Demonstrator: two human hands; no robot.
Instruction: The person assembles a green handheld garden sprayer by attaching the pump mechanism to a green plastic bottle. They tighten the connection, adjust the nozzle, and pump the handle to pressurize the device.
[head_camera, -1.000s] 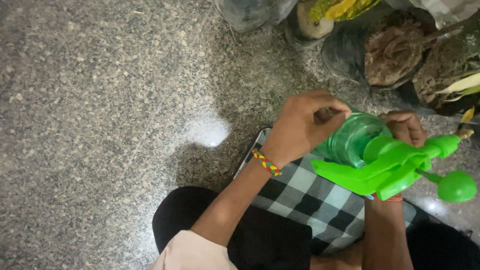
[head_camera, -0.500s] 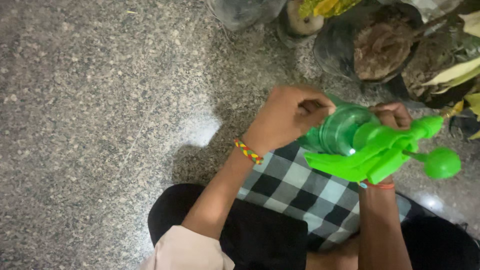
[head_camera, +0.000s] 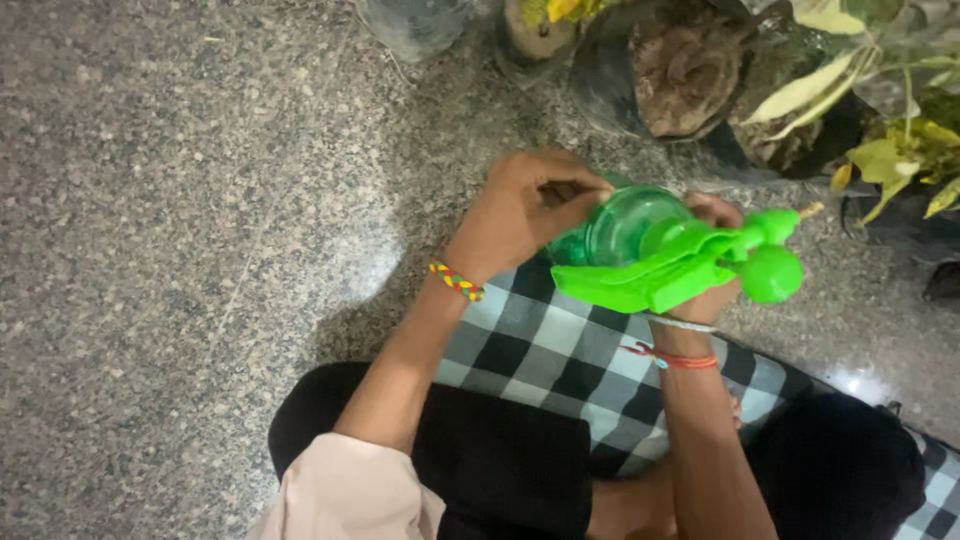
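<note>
I hold a green plastic spray bottle (head_camera: 620, 228) tilted over my lap, its bright green pump head (head_camera: 690, 268) pointing right. My left hand (head_camera: 525, 210), with a coloured thread band at the wrist, curls around the bottle's upper left side. My right hand (head_camera: 710, 300), with red and white threads at the wrist, grips the bottle from below, mostly hidden behind the pump head. A black-and-white checked cloth (head_camera: 560, 355) lies across my legs under the bottle.
Dark pots (head_camera: 680, 70) with soil and yellow-green leaves (head_camera: 880, 150) stand along the top right. A clear glass vessel (head_camera: 415, 25) sits at the top edge. Speckled grey stone floor (head_camera: 180, 220) spreads to the left.
The view has shifted, so the hands and bottle sit a little lower and left in frame. More of the plants at the top right shows. The grip on the bottle is unchanged.
</note>
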